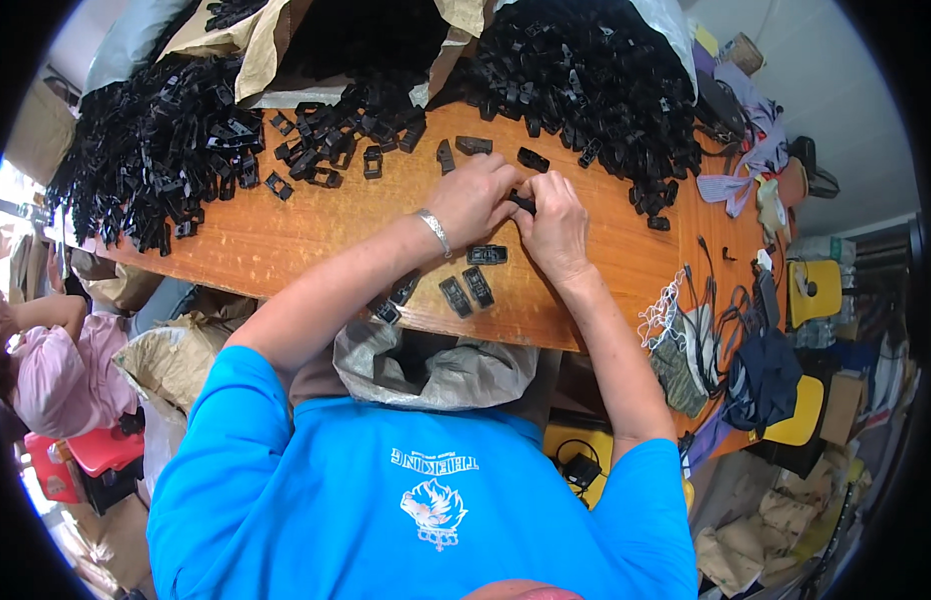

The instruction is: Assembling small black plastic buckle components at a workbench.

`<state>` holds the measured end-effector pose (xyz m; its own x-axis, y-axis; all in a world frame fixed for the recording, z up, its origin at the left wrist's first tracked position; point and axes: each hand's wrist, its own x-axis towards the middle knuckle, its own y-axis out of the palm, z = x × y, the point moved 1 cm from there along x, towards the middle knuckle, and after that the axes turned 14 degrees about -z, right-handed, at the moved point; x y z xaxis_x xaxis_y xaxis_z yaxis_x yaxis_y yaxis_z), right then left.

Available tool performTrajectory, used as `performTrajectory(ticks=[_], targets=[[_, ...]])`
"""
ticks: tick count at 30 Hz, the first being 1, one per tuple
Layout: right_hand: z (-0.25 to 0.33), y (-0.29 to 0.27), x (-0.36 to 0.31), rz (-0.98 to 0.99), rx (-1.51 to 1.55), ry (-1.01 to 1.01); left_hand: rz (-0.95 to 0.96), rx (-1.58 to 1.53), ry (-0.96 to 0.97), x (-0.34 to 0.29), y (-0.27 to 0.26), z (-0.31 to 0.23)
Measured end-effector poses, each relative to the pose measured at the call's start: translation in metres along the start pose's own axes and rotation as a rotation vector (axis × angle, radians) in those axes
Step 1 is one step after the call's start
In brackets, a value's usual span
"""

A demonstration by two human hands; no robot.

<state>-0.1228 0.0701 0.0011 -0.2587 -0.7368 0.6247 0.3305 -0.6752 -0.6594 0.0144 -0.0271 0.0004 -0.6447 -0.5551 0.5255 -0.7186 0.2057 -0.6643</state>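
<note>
My left hand point(473, 203), with a silver bracelet at the wrist, and my right hand point(556, 228) meet over the wooden table point(336, 235). Their closed fingers pinch a small black plastic part point(524, 203) between them, mostly covered by the fingertips. Just beyond the hands lie loose black pieces: a long one point(474, 146), a tilted one point(446, 157) and a third point(533, 159). On the near side of my hands are black rectangular frame-like parts point(478, 287), and more of these show beside my left forearm.
Large heaps of black parts cover the back left point(156, 150) and back right point(596, 80), with an open paper sack point(271, 50) between. An open grey sack point(436, 375) hangs at the near edge. Cables and a dark cloth point(761, 370) lie right. Another person in pink point(71, 370) sits left.
</note>
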Motion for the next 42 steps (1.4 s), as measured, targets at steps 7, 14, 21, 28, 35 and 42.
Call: performTrajectory(ticks=[7,14,21,28,35,42], targets=[[0.01,0.001,-0.011,0.014,0.141,0.021,0.137,-0.13,-0.073,-0.002,0.001,0.013],[-0.011,-0.002,0.024,-0.007,0.127,0.036,0.057,-0.026,-0.129,-0.009,-0.011,0.014],[-0.033,0.02,0.045,0.159,-0.293,0.005,0.05,0.07,-0.114,-0.011,-0.017,0.009],[-0.012,-0.012,0.023,0.276,-0.205,0.29,0.04,0.068,-0.083,-0.019,-0.019,0.01],[-0.012,-0.032,0.008,0.162,-0.104,-0.141,0.009,0.059,-0.081,-0.023,-0.024,0.012],[-0.022,-0.026,0.004,0.16,-0.082,-0.004,-0.001,0.041,-0.076,-0.025,-0.02,0.016]])
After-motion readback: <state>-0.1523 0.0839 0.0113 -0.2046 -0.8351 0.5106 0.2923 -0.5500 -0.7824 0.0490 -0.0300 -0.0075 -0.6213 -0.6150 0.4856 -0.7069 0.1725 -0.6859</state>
